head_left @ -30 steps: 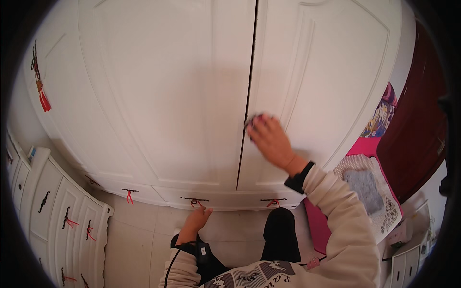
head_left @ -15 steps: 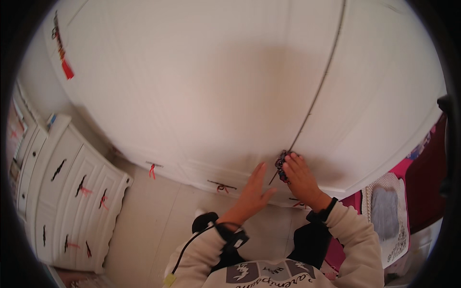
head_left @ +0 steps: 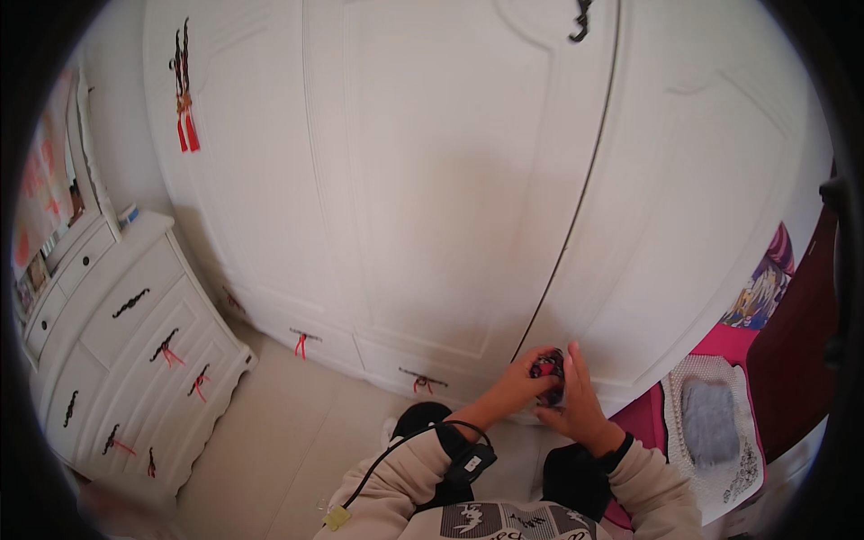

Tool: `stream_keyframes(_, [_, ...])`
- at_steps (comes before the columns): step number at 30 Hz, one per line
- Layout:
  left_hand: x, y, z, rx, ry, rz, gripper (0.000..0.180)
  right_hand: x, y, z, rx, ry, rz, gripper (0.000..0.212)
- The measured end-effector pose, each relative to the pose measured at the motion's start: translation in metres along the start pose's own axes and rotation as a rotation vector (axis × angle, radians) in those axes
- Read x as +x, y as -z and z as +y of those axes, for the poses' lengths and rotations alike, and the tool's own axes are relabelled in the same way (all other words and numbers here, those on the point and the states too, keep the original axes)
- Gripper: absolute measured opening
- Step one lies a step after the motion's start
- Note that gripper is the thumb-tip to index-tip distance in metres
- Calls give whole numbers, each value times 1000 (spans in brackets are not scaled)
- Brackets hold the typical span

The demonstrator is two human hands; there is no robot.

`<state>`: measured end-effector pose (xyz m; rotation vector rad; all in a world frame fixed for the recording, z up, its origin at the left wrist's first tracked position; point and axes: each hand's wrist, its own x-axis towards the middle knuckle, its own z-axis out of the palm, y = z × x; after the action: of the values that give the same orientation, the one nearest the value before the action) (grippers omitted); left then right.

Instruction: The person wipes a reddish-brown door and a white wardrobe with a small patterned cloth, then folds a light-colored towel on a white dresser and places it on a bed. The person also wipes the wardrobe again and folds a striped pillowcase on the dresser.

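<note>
Black-and-red, rounded, patterned bundle (head_left: 547,369) was held between the thumb and fingers of the left hand (head_left: 519,385), before the white, panelled wardrobe (head_left: 432,225) and close to its lower edge. The right hand (head_left: 580,409) stood wide at the bundle's right side, fingers extended; its contact could not be told. Farther left along that edge, a black, scrolled drawer handle (head_left: 423,376) bore a red ribbon (head_left: 418,386).

Dark bundle (head_left: 548,367) in left fingers (head_left: 531,356), white wardrobe (head_left: 441,198) beyond
</note>
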<state>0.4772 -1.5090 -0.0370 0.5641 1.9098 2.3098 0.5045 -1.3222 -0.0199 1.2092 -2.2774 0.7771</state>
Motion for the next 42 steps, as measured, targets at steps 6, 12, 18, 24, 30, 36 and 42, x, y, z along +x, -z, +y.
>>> stream_keyframes(6, [84, 42, 115, 672, -686, 479, 57, -105, 11, 26, -508, -276, -144, 76])
stream_keyframes(12, [169, 27, 260, 915, -1216, 584, 50, -199, -3, 55, -594, -573, -165, 35])
stream_keyframes(18, [206, 0, 326, 1370, -1406, 902, 46, -200, -9, 62, -588, -567, -58, 25])
stream_keyframes(24, [199, 6, 308, 1519, -1406, 834, 53, -189, -10, 53, -606, -536, 2, 22])
stream_keyframes(30, [178, 31, 210, 1574, -1304, 638, 62, -183, -15, 49, -548, -587, 4, 20])
stream_keyframes(36, [113, 68, 63, 1692, -1112, 425, 64, -183, -15, 46, -583, -573, 11, 19])
stream_keyframes(42, [118, 87, 68, 1762, -1115, 388, 66, -183, -14, 46, -581, -579, 4, 19])
